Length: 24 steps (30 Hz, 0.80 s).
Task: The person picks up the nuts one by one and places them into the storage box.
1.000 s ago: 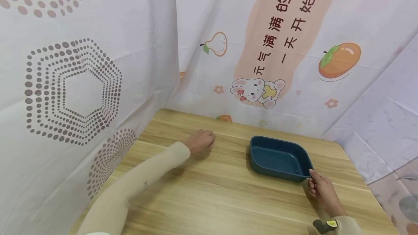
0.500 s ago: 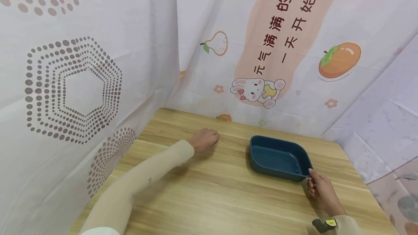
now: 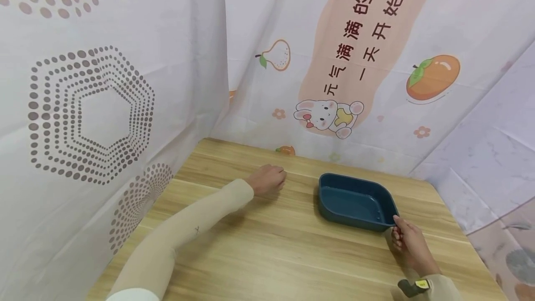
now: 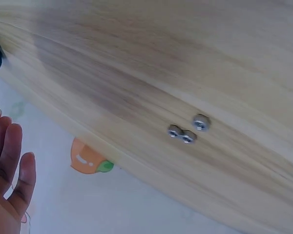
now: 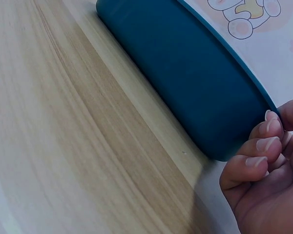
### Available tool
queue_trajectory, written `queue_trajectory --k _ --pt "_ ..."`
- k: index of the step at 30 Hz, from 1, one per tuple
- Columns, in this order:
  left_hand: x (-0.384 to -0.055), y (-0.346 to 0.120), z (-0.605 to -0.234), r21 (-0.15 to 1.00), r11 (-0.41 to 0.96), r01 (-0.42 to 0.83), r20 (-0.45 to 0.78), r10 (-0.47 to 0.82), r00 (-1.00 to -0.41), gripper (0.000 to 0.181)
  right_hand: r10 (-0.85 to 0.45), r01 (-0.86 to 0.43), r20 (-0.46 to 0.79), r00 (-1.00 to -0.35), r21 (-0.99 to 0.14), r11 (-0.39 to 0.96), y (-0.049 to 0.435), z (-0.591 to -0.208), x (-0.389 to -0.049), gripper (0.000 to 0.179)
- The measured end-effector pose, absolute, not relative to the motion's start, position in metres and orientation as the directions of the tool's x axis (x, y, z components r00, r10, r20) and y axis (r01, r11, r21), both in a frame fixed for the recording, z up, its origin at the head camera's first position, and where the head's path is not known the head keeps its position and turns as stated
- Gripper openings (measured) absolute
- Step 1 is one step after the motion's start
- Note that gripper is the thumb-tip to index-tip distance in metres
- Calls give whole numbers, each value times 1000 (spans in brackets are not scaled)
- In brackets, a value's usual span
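Wood-grain tabletop (image 3: 267, 259); fruit-and-rabbit-printed curtain (image 3: 251, 106) hangs behind it. Clock laid over the head view. Blue-green rounded-corner tray (image 3: 353, 201) sits on the tabletop at 4 o'clock. Right hand (image 3: 413, 244) at the tray's own 4 o'clock: thumb over the rim, other fingers curled outside beneath it, pinching the corner. Left hand (image 3: 266, 180) at 6 o'clock, apart from the tray, off its 9 o'clock side. Visible fingers loosely bent; some fingertips cut off in the wrist view, so cannot tell how wide they part or whether anything is held. Left wrist view, 3 o'clock: three small metal nuts (image 4: 188, 137), by their look; two touching, third just beside. Handling, judged: tray stiff, light, smooth plastic, best taken by the rim; nuts hard, slick, likely to skid, wanting a fingertip pinch at the sides. Tray contents: tiny specks (image 3: 378, 219) at its 4 o'clock, too small to name.
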<state>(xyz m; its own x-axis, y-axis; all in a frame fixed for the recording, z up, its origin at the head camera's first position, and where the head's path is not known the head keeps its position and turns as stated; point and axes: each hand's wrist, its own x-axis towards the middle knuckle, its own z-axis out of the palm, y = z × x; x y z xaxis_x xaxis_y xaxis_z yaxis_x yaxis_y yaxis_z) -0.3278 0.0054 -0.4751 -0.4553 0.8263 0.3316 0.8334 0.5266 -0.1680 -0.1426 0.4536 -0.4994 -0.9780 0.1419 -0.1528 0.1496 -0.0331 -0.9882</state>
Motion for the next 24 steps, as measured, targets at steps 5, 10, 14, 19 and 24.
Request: queue_trajectory --k 5,10,14,19,24 --pt "-328 14 -474 -188 509 840 354 833 -425 15 143 159 -162 -976 -987 -34 456 -501 -144 42" --pt "-326 24 -470 -187 508 841 348 835 -427 15 139 154 -158 -978 -987 -36 457 -502 -144 43" --pt "-325 31 -467 -184 514 838 331 835 -440 15 141 153 -156 -978 -988 -30 458 -502 -145 43" --pt "-324 39 -466 -180 512 840 301 841 -449 14 149 159 -160 -976 -987 -20 457 -500 -144 42" --pt "-322 47 -465 -160 505 848 289 845 -449 15 153 154 -155 -976 -988 -22 456 -500 -143 42"
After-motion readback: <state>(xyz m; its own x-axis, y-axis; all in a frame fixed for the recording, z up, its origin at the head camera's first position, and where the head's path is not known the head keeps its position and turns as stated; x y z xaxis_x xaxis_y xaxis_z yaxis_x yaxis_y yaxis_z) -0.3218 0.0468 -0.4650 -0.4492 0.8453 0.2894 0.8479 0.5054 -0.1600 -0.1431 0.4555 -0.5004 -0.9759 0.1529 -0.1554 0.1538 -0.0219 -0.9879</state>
